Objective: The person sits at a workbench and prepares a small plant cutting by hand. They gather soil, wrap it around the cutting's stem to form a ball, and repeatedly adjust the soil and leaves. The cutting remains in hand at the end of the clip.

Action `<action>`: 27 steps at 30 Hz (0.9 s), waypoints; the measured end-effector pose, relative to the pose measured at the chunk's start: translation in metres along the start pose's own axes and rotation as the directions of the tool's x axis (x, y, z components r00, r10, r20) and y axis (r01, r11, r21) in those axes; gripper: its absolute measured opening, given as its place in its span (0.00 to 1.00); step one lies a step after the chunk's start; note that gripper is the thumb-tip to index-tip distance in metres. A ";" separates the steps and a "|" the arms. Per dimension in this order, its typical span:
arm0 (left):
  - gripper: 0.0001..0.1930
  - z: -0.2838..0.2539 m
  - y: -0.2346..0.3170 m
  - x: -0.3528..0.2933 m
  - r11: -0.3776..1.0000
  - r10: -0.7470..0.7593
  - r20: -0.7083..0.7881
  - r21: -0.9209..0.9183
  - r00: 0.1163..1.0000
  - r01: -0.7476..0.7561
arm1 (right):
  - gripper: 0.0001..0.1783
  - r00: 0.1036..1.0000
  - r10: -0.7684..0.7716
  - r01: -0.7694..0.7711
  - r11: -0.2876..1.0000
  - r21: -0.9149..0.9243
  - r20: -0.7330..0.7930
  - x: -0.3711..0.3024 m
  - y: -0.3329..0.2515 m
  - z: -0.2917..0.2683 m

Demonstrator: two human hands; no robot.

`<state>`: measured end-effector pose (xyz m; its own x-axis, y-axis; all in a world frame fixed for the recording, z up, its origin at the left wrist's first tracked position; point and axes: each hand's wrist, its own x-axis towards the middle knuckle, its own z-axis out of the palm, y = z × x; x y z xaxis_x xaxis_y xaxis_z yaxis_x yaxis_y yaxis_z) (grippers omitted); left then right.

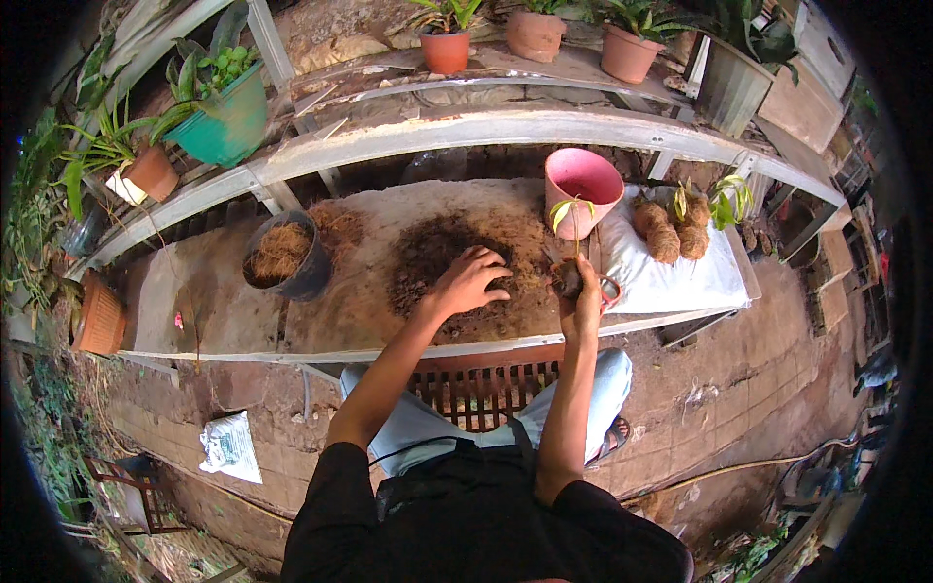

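Observation:
My left hand hovers at the near side of a heap of dark soil, fingers apart and slightly bent, holding nothing. Upright in my right hand is a small seedling with a thin stem and a few yellow-green leaves. Its dark root ball shows beside my fingers. Orange-red loops, looking like scissor handles, stick out by the same hand; whether it grips them I cannot tell. Just beyond stands a pink pot, with the seedling's leaves overlapping its side.
Several fibre-wrapped seedlings lie on a white sack at the right. A black pot of brown coir fibre stands left of the soil. Potted plants line the wooden rack behind the table. A white packet lies on the floor.

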<state>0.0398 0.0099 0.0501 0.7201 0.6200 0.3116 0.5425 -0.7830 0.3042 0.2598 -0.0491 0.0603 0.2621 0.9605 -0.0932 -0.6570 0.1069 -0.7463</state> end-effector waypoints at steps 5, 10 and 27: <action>0.22 0.008 0.006 -0.007 0.999 0.004 0.057 0.041 0.998 -0.006 | 0.12 0.999 -0.029 0.027 0.999 -0.031 -0.044 0.006 0.006 -0.005; 0.17 0.004 -0.002 -0.008 0.997 0.004 0.085 0.078 0.996 -0.011 | 0.10 0.999 0.015 -0.015 1.000 0.005 -0.036 0.001 -0.002 -0.003; 0.15 0.010 0.010 0.004 0.716 -0.580 -0.286 -0.625 0.763 0.310 | 0.07 0.997 0.055 -0.049 0.994 0.102 -0.053 0.003 0.009 0.001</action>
<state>0.0527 0.0041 0.0458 0.1106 0.9413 0.3188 0.3416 -0.3373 0.8773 0.2539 -0.0449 0.0544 0.2627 0.9500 -0.1691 -0.7379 0.0849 -0.6695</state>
